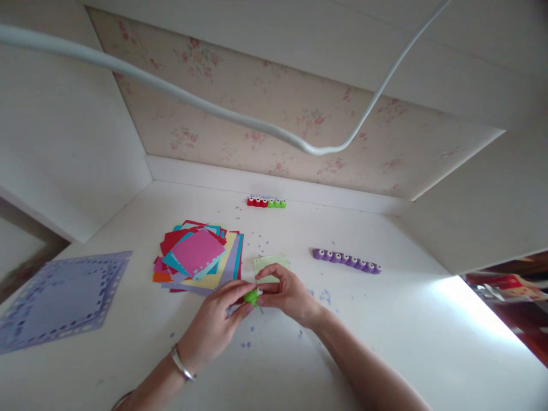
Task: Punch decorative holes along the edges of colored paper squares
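A small green paper punch [252,296] with a white round top is held above the table. My left hand [218,311] grips it between thumb and fingers. At the punch's right side, the thumb and curled fingers of my right hand [286,294] close against it, the index finger arched above. A pale green sheet of paper [266,264] with punched holes along its edge lies just behind my right hand, partly covered by it.
Stacked coloured paper [199,251] lies left of centre; large lilac sheets [64,302] with punched borders lie farther left. Purple punches [346,260] form a row at right, red and green punches [266,202] at the back. Lilac paper bits are scattered about. A white cable [240,119] hangs across.
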`<state>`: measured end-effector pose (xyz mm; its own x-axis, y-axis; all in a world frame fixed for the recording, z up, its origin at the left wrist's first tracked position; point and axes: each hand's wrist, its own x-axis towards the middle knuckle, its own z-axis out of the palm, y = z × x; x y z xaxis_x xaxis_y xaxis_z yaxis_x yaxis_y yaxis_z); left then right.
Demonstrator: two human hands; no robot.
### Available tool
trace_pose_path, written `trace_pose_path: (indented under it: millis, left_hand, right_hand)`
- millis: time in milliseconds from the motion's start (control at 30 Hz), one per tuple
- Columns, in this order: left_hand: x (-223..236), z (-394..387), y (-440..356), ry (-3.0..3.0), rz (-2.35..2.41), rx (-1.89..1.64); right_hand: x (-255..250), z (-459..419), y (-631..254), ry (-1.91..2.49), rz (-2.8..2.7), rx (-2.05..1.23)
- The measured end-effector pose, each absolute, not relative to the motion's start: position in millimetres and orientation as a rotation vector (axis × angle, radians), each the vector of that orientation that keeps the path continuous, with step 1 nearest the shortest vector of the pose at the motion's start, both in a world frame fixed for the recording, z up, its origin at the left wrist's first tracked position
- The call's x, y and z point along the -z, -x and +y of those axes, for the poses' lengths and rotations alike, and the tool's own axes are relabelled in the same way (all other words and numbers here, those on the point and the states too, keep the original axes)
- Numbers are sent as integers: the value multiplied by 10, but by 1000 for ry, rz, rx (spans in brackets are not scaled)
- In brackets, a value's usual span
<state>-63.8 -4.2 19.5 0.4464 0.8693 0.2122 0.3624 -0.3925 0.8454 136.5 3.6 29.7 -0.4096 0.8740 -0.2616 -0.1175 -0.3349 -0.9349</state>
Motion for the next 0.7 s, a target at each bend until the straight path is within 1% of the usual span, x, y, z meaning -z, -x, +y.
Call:
trace_pose_path:
  millis: [167, 300, 367, 467, 533, 600, 700]
  left_hand:
    - [-153, -88, 621, -2134, 1053, -813]
    - [-166, -109, 586, -2099, 1086, -800]
    - [-179, -108, 578, -2045, 1085, -791]
    - [-177, -106, 574, -2025, 1095, -794]
    - [-154, -104, 575, -2069, 1114, -815]
    - [-122, -99, 578, -2128, 1134, -818]
    - [-84, -93, 582, -2175, 1166, -788]
  right_hand:
    - [-163, -53, -1285, 1093, -1056, -1728]
    - [-206, -112, -1287, 1182, -1197, -1597]
    - [-247, -94, -1361, 1307, -1368, -1340]
    - [-260, -31, -1549, 1645, -1568, -684]
    - [-220, 4, -1673, 1851, -1658, -334]
    - [-157, 21, -1759, 1967, -1750, -172]
    - [-73, 30, -1812, 1979, -1825, -178]
